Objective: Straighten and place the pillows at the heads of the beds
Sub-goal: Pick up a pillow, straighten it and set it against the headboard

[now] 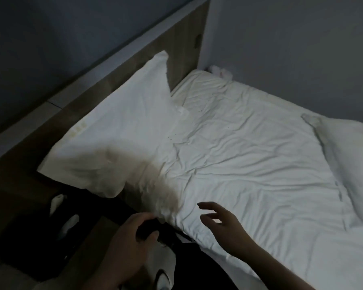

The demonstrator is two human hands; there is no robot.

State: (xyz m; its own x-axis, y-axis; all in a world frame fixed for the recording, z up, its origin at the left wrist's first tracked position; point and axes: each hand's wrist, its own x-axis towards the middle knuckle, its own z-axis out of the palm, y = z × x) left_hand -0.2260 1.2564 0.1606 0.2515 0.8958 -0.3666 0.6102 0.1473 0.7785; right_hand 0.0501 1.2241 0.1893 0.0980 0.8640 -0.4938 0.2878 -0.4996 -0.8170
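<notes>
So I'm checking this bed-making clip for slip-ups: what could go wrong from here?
The pillow at the headboard sits skewed, its near corner overhanging the mattress edge, so it might slide off. Neither the left hand nor the right hand holds it. The sheet is badly wrinkled.

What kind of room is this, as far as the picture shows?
Most likely a bedroom, perhaps a hotel or guest room. A bed with a wrinkled white sheet stands in a corner, a white pillow leans against a wooden headboard, and a second pillow lies further down the bed.
</notes>
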